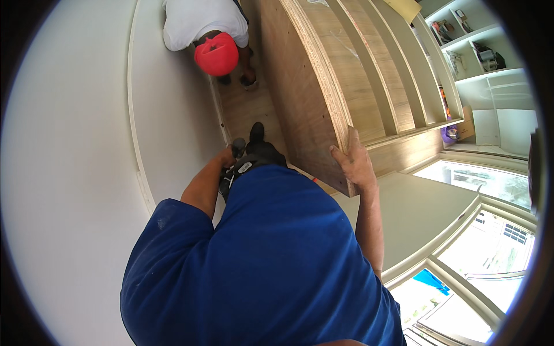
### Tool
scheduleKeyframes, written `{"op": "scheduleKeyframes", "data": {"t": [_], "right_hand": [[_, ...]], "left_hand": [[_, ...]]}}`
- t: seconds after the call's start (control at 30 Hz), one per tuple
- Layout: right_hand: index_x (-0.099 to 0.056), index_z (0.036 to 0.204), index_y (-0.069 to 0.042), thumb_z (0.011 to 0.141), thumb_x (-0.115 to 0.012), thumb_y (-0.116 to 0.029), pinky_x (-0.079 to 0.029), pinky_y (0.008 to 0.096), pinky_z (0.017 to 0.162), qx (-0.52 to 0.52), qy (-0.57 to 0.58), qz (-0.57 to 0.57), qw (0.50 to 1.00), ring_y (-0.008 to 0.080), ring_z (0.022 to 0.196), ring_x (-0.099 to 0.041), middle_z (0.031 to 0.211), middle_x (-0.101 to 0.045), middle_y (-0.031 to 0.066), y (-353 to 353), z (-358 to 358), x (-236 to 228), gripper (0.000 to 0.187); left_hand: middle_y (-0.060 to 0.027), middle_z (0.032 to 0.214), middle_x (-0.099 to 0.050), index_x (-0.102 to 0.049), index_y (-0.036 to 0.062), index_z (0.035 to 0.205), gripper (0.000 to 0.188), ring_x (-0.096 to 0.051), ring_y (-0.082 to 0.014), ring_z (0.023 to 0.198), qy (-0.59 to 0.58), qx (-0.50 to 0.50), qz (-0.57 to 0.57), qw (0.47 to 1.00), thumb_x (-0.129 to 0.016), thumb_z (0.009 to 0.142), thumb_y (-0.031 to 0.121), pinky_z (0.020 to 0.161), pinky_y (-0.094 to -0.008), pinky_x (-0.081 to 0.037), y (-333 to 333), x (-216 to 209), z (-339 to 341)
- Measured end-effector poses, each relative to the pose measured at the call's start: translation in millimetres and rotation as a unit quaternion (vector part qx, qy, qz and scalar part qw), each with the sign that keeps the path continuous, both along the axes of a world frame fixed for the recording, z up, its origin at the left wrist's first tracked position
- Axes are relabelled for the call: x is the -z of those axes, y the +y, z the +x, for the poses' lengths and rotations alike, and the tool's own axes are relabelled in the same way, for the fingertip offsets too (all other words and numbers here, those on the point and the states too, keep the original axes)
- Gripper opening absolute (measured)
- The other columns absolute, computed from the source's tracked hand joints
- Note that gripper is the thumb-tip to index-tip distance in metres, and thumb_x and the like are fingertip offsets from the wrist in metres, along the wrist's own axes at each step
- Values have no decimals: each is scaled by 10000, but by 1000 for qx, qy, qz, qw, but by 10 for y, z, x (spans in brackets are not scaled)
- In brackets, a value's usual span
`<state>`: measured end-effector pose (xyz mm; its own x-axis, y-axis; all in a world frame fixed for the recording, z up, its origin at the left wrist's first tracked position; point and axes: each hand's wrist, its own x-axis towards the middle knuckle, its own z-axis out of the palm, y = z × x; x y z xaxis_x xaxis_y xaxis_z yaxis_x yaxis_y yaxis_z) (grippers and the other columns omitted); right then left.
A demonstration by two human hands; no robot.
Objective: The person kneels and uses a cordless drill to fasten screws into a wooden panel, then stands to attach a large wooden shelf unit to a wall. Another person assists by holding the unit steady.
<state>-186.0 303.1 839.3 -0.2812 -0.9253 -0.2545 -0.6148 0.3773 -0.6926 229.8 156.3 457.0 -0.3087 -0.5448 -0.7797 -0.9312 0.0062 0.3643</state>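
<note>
My right hand (pixel 356 164) grips the near edge of a large wooden cabinet (pixel 314 109), thumb on its brown side panel and fingers over the pale layered edge. The cabinet is open-fronted, with several shelf boards. Low by my left hip, my left hand (pixel 227 157) is closed at a dark grey rounded object (pixel 238 147), too small to name. Most of that hand's fingers are hidden. A dark pouch or belt item (pixel 244 168) sits at my waist, and one black shoe (pixel 257 132) shows on the floor.
A person in a red cap (pixel 217 54) and white shirt bends low in the narrow gap between the cabinet and the grey-white wall (pixel 75 173), one hand near the floor. White shelves (pixel 470 40) with tools stand at the far right. Windows (pixel 485 248) lie at the right.
</note>
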Motion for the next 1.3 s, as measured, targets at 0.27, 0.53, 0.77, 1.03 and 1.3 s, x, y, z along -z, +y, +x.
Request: {"op": "scheduleKeyframes", "data": {"t": [0.27, 0.53, 0.77, 1.03, 1.3], "right_hand": [[-431, 1472, -8, 934, -711, -316, -494, 548, 925, 4, -4, 1, 1000, 562, 1097, -639, 1109, -666, 381, 26, 9, -13, 680], [-306, 1658, -80, 981, -655, -205, -483, 514, 1109, -69, 84, -79, 991, 494, 1408, -502, 1565, -441, 332, -6, 96, -144, 772], [-283, 1681, -120, 1006, -597, -235, -450, 566, 1166, -128, 256, -62, 956, 470, 1535, -363, 1740, -201, 251, 73, 133, -113, 754], [-279, 1682, -138, 1010, -605, -231, -440, 576, 1166, -113, 242, -22, 963, 503, 1530, -351, 1730, -205, 270, 479, 182, -162, 752], [-446, 1619, -138, 1033, -642, -208, -487, 532, 1126, -67, 71, -109, 989, 514, 1435, -478, 1690, -312, 278, 833, 123, -169, 621]], "left_hand": [[-314, 1274, -672, -389, -39, 1503, 784, -748, -383, 1045, -20, -8, 23, 999, -815, 856, 85, 812, -443, -641, 65, -60, 181], [-293, 1337, -679, -657, -58, 1299, 460, -732, -420, 1107, -2, 125, -29, 992, -719, 908, 178, 957, -482, -588, 238, 552, 536], [-304, 1337, -680, -679, -70, 1263, 457, -650, -412, 1298, -13, 28, 25, 999, -690, 938, 253, 1059, -477, -532, 262, 644, 542], [-309, 1300, -694, -683, -78, 1260, 447, -678, -415, 1248, -13, 6, 56, 998, -675, 964, 257, 1024, -476, -549, 206, -151, 140], [-296, 1224, -733, -746, -57, 1164, 409, -712, -397, 1185, -37, 37, 28, 998, -702, 932, 278, 961, -481, -561, 112, 109, 225]]}}
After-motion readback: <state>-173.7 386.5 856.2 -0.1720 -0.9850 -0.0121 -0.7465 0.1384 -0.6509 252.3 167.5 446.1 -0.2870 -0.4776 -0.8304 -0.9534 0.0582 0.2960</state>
